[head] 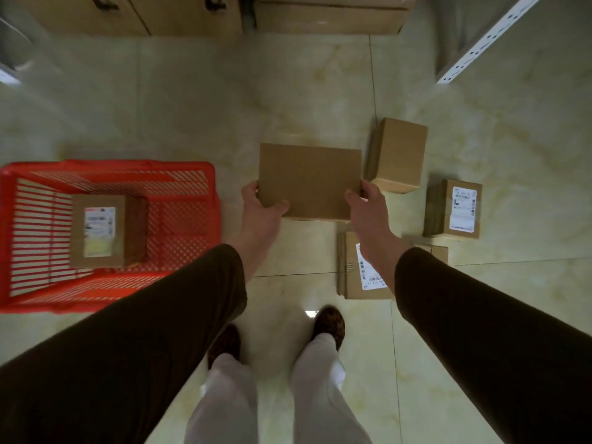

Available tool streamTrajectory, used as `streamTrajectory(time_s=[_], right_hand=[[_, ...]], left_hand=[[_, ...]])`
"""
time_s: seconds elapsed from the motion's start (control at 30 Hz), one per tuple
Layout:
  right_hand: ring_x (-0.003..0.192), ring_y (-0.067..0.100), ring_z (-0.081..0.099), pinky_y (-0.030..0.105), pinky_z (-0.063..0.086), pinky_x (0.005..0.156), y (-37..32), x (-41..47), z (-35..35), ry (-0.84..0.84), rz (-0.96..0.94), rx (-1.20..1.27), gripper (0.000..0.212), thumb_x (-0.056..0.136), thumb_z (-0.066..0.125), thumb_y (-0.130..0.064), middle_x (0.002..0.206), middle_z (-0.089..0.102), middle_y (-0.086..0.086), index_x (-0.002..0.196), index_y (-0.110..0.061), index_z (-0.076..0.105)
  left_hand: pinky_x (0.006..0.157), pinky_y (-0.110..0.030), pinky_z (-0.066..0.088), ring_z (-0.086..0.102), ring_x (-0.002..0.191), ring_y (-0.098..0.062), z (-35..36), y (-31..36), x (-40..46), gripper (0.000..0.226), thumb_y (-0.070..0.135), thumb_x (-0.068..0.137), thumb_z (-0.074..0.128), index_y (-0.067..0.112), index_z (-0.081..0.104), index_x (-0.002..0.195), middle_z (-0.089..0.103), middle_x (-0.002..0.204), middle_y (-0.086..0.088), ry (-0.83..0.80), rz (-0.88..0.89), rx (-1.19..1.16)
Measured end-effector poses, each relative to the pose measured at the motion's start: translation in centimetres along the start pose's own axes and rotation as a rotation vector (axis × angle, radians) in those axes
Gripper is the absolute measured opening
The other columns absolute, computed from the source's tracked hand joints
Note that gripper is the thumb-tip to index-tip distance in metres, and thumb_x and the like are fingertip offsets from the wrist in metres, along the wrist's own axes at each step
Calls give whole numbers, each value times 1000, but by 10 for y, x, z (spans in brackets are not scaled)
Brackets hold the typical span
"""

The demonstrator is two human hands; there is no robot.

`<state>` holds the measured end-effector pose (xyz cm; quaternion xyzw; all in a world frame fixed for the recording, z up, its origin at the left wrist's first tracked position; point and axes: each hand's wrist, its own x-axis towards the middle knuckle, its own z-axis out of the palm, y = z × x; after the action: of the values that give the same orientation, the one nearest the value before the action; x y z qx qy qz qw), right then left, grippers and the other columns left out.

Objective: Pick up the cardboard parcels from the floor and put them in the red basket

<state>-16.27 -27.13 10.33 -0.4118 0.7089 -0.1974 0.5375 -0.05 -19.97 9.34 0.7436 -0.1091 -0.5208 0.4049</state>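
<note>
I hold a plain flat cardboard parcel [309, 181] above the floor, between both hands. My left hand [261, 208] grips its near left corner, thumb on top. My right hand [368, 208] grips the near right corner. The red basket [192, 169] stands on the floor to the left with one labelled parcel [102, 230] inside. Three more parcels lie on the floor at the right: a plain one [398, 153], a labelled one [456, 209], and a labelled one [352, 277] partly hidden under my right forearm.
Large cardboard boxes [330, 17] and wooden cabinets [137, 14] line the far wall. A white metal shelf upright [480, 43] slants at the top right. My feet [328, 325] stand on the glossy tile floor below the parcels.
</note>
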Motion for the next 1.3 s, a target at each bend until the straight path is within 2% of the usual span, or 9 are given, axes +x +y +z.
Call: streamTrajectory(time_s=[0.1, 0.23, 0.33, 0.53, 0.77, 0.93, 1.1, 1.23, 1.3], right_hand=[[111, 15, 56, 24, 44, 88, -12, -33, 16, 41, -41, 15, 45, 99, 57, -20, 124, 58, -4, 143, -17, 47], [104, 14, 58, 16, 43, 74, -15, -79, 52, 55, -46, 37, 41, 98, 58, -21, 119, 60, -4, 137, -17, 47], [103, 13, 56, 13, 40, 70, -15, -115, 85, 29, -25, 51, 41, 98, 58, -21, 120, 58, -3, 136, -16, 44], [102, 15, 57, 25, 45, 79, -8, -164, 157, -126, 14, 28, 43, 97, 58, -19, 120, 55, -2, 135, -14, 40], [89, 11, 64, 34, 56, 77, 1, -199, 225, -194, 69, -23, 41, 97, 58, -23, 107, 59, -9, 133, -18, 39], [102, 20, 65, 47, 59, 87, 1, -219, 275, -188, 75, -29, 60, 95, 59, -23, 127, 58, -1, 146, -28, 29], [125, 28, 54, 53, 54, 96, 3, -229, 315, -132, 14, -92, 86, 88, 61, -36, 142, 44, -3, 156, -41, 7], [128, 26, 52, 54, 51, 99, 18, -220, 325, -138, 129, 23, 78, 99, 60, -26, 132, 45, -10, 158, -35, 10], [125, 30, 55, 50, 54, 94, 26, -213, 330, -125, 219, 102, 70, 100, 58, -20, 128, 47, -8, 154, -35, 16]], left_hand=[[86, -20, 43, 56, 115, -15, -30, 10, -18, 64, 8, 93, 63, 20, 31, 146, 54, 129, 2, 10, 30, -27], [100, -32, 48, 58, 116, -18, -82, 10, -35, 59, 7, 91, 64, 22, 36, 141, 56, 128, 0, 26, 41, -51], [102, -34, 47, 59, 115, -17, -128, 6, -43, 59, 9, 91, 65, 27, 38, 139, 58, 129, 2, 66, 53, -31], [103, -43, 44, 54, 116, -20, -216, -14, -41, 55, 15, 92, 64, 38, 36, 133, 53, 125, 8, 204, -16, 31], [101, -52, 49, 57, 119, -29, -297, -41, -36, 59, 14, 95, 60, 37, 31, 140, 52, 137, -1, 188, -82, 26], [102, -46, 49, 55, 118, -23, -346, -47, -23, 59, 7, 97, 59, 28, 32, 145, 50, 127, 3, 145, -44, 73], [99, -38, 48, 53, 114, -17, -386, -46, 3, 58, 12, 94, 64, 29, 35, 142, 50, 126, 7, 75, -6, 200], [76, -19, 44, 54, 109, -14, -403, -42, 31, 55, 15, 92, 68, 28, 42, 139, 52, 124, 7, 21, 44, 335], [78, -18, 44, 55, 114, -16, -406, -41, 48, 59, 15, 90, 70, 30, 43, 141, 51, 131, 5, -23, 77, 394]])
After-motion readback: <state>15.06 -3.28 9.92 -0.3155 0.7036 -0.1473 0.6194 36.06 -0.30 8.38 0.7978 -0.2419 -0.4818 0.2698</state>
